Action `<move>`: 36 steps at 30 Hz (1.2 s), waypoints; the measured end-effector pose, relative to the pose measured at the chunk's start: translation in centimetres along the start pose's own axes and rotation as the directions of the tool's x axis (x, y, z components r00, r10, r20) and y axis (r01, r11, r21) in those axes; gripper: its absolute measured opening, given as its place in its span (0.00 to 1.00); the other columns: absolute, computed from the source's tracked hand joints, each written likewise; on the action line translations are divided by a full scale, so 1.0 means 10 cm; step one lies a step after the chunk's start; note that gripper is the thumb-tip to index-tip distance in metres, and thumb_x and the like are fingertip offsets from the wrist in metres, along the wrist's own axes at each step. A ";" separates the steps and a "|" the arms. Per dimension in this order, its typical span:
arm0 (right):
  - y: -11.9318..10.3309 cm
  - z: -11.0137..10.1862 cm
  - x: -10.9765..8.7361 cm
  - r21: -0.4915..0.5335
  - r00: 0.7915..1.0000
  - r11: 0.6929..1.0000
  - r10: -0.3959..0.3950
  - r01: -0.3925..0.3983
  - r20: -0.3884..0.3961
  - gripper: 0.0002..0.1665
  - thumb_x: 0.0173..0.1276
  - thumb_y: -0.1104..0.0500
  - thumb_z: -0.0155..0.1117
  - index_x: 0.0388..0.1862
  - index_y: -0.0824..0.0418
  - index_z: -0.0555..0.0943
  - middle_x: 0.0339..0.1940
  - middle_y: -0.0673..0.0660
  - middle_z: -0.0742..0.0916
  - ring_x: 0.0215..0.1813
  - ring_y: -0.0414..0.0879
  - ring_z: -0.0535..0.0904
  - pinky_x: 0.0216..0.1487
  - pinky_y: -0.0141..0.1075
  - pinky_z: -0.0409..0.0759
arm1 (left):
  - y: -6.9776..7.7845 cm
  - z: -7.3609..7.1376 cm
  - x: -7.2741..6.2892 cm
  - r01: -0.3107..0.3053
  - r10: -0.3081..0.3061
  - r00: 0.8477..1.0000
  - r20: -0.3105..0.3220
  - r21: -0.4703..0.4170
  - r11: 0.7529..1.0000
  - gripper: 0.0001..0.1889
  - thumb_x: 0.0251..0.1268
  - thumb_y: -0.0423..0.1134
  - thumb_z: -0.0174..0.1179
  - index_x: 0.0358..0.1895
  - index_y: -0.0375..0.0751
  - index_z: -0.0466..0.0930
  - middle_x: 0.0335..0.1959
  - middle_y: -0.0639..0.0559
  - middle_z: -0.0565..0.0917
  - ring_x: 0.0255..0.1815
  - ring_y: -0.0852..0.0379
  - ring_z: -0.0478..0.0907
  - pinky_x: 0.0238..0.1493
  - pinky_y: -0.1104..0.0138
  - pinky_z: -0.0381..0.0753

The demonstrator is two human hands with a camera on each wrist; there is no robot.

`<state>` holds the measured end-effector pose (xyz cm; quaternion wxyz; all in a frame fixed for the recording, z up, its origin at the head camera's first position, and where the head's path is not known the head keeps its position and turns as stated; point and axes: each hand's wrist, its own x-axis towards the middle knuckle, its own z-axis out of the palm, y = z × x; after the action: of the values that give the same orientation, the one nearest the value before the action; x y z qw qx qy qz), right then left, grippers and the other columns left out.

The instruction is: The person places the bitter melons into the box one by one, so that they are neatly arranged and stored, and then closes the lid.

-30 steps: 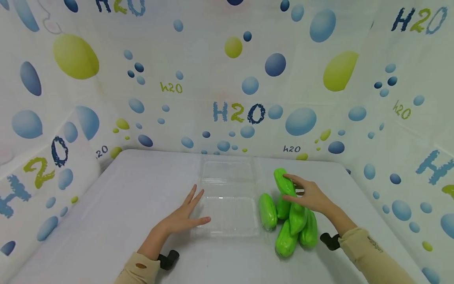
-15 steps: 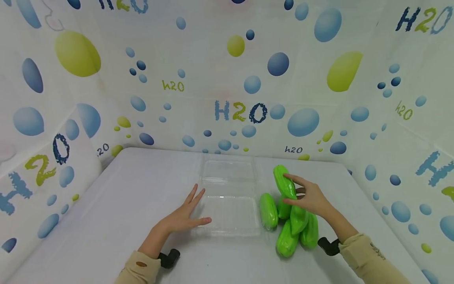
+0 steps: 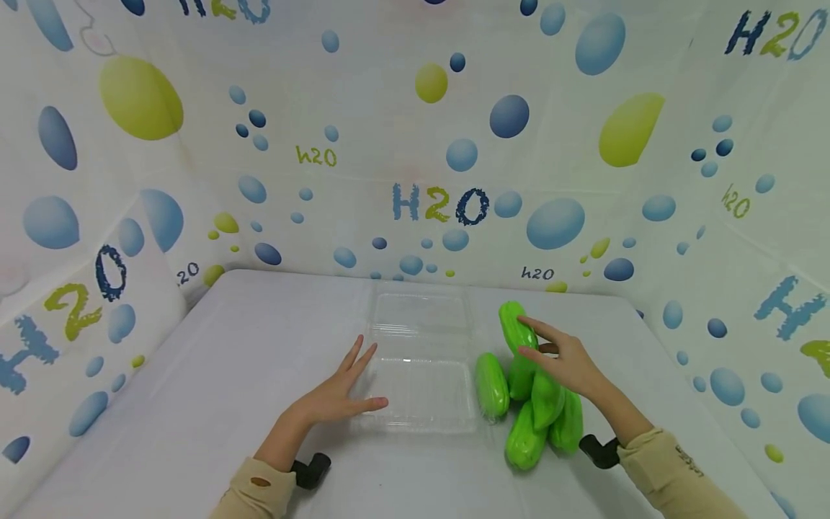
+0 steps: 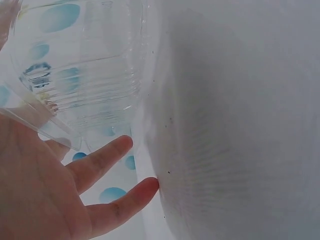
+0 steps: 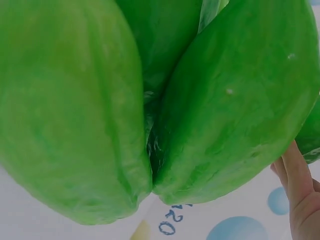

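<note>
The right hand (image 3: 565, 364) pinches a long green vegetable (image 3: 515, 326) with its finger and thumb, at the far end of a pile of more green vegetables (image 3: 527, 440). The left hand (image 3: 332, 395) is well away from it, fingers spread out and holding nothing, at the left side of a clear plastic box (image 3: 421, 396) (I can't tell if it touches). The box's lid (image 3: 418, 311) lies open at the back. One more green vegetable (image 3: 492, 386) sits between the box and the pile. All this is on a white table (image 3: 227, 375), with a spotty curtain (image 3: 363, 101) behind.
</note>
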<state>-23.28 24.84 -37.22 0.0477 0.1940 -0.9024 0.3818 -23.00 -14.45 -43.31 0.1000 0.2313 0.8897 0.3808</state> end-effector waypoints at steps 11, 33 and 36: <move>-0.04 -0.01 -0.01 0.067 0.999 0.997 -0.032 0.031 0.005 0.35 0.63 0.58 0.63 0.68 0.58 0.63 0.65 0.69 0.66 0.47 0.59 0.80 0.43 0.45 0.79 | 0.04 0.01 0.01 0.014 -0.014 1.000 0.007 -0.003 1.000 0.53 0.50 0.58 0.64 0.74 0.49 0.38 0.73 0.45 0.29 0.71 0.37 0.39 0.59 0.40 0.55; -0.14 0.20 -0.04 0.142 1.000 0.990 -0.007 0.008 -0.008 0.38 0.58 0.61 0.67 0.66 0.62 0.64 0.64 0.73 0.66 0.44 0.60 0.81 0.42 0.39 0.79 | 0.02 0.04 0.02 0.033 -0.033 0.999 0.006 -0.010 0.999 0.53 0.52 0.59 0.63 0.73 0.50 0.35 0.73 0.46 0.29 0.71 0.37 0.39 0.59 0.39 0.56; -0.14 0.24 -0.03 0.160 1.000 0.987 0.000 0.003 -0.017 0.38 0.57 0.61 0.68 0.66 0.61 0.65 0.64 0.71 0.67 0.44 0.60 0.81 0.42 0.39 0.80 | 0.03 0.03 0.01 0.033 -0.033 0.999 0.004 -0.008 0.999 0.53 0.52 0.58 0.62 0.73 0.49 0.35 0.73 0.47 0.29 0.71 0.37 0.39 0.59 0.39 0.55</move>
<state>-22.33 22.33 -38.07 0.0400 0.1947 -0.8683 0.4545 -22.87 -14.00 -43.31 0.1089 0.2169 0.8916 0.3823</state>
